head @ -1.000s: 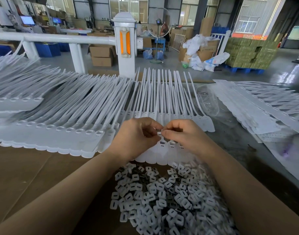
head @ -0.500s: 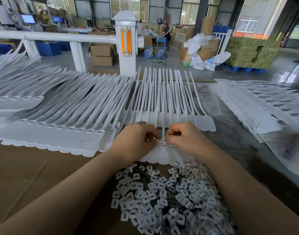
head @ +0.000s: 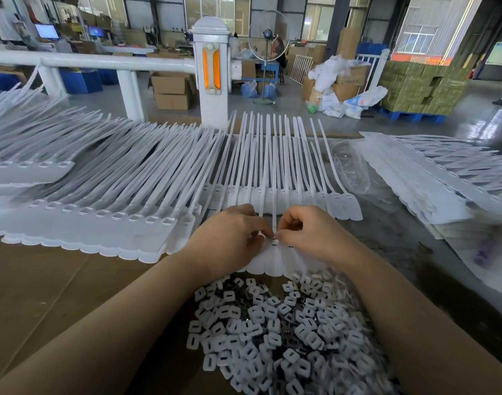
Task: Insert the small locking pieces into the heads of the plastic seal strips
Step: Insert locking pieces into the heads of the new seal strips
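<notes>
A row of joined white seal strips [head: 275, 260] lies in front of me, its long tails pointing away. My left hand [head: 229, 238] and my right hand [head: 309, 233] meet over one strip head, fingers curled. Their fingertips pinch at a small locking piece [head: 274, 238] pressed down against that head; the piece is mostly hidden by the fingers. A big heap of loose white and dark locking pieces [head: 281, 332] lies close to me between my forearms.
Large sheets of joined seal strips [head: 101, 195] cover the cardboard-topped table at the left, and more stacks [head: 432, 183] lie at the right. A clear plastic bag [head: 349, 169] sits behind the right-hand strips. A white railing post [head: 212, 75] stands past the table.
Both hands have dropped from just above the strips down onto a strip head, bringing the pinched locking piece with them.
</notes>
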Tool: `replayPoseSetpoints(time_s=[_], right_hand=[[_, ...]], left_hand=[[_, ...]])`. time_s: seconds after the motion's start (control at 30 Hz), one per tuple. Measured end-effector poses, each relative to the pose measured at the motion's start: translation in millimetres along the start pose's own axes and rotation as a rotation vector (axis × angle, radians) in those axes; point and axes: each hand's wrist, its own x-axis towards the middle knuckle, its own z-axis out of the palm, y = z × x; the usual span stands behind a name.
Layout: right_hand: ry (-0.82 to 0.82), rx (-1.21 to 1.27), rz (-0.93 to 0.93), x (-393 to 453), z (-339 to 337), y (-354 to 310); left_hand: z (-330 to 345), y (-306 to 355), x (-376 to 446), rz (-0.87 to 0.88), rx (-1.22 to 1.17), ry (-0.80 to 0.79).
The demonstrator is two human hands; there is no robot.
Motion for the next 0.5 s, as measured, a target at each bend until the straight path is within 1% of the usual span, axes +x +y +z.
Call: replayPoseSetpoints(time_s=[0.3,0.5], right_hand=[[0.005,0.024,0.021,1.7,-0.3,2.8],[0.031,0.151,0.062,3.3,-1.6,2.6]], left_hand=[[1.1,-0.9,0.8,0.015,0.038,-0.004],[-2.5,-1.6,0.3,0.093,0.088,-0.034]])
